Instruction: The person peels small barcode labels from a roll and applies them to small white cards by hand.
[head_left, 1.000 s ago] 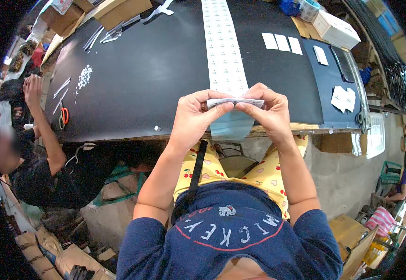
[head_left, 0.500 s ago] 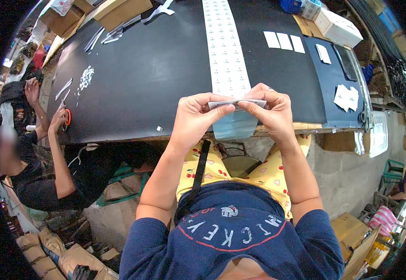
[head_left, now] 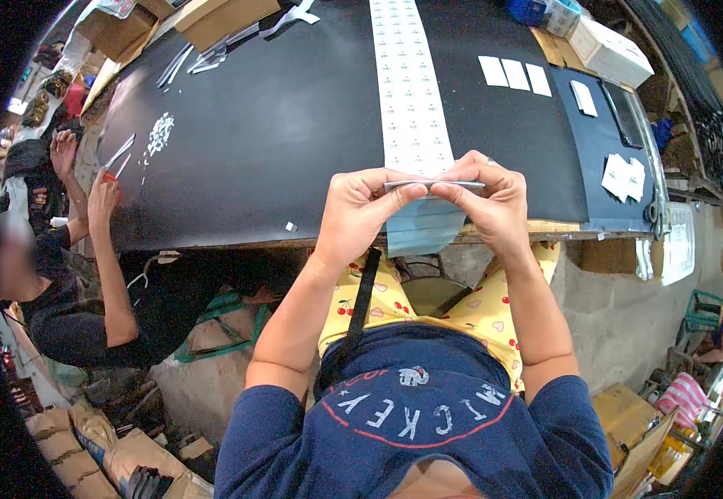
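A long white printed label strip (head_left: 411, 91) runs across the black table toward me. At the near edge, my left hand (head_left: 353, 212) pinches the left part of its folded end between thumb and fingers. My right hand (head_left: 495, 208) grips the right part the same way, and the two thumbs nearly meet on the fold. Below the fold hangs a pale bluish sheet (head_left: 424, 229), past the table's edge. My fingertips behind the fold are hidden.
Several white cards (head_left: 515, 74) lie at the right, with more cards (head_left: 624, 177) and scissors (head_left: 652, 212) on a blue-black panel. To the left, a co-worker's hand (head_left: 103, 198) holds red-handled scissors near paper strips and small scraps (head_left: 160, 133). Cardboard boxes (head_left: 224, 21) stand at the back.
The folded end looks flatter and straighter, and my thumbs have come closer together on it. The co-worker's scissors hand has shifted slightly. The whole view has moved a little.
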A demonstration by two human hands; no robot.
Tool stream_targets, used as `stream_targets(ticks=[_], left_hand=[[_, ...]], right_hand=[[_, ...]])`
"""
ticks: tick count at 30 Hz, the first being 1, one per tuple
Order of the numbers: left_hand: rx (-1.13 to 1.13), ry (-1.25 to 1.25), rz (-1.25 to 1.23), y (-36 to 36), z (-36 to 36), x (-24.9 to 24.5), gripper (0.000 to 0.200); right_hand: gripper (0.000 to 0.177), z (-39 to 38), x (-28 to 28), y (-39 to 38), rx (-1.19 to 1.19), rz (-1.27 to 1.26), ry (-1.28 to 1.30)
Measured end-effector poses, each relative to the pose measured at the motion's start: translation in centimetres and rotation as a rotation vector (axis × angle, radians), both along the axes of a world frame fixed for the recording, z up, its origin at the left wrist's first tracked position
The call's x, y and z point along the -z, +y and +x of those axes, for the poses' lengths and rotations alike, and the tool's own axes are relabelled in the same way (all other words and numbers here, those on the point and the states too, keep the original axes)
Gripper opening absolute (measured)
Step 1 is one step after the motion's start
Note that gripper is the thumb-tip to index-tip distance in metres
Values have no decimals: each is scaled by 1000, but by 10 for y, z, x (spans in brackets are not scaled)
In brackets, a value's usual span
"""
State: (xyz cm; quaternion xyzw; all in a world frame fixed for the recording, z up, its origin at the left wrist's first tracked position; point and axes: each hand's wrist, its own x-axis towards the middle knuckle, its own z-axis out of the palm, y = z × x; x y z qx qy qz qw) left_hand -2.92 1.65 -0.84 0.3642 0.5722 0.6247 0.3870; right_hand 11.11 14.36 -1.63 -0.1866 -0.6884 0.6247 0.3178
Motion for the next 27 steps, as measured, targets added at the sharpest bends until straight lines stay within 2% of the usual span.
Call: stream_targets(ticks=[6,11,19,27], left_hand=[[-16,44,-12,0,0,2,15],[-30,78,-30,-2,1,0,17],[-74,40,11,-1,4,1,13],[-42,61,-4,-3,1,-1,13]], right_hand=[[8,1,0,2,-11,89,-11],[9,-1,2,0,-8,56,13],[8,-2,3,1,-7,130,32],[7,-1,4,3,-37,53,12]])
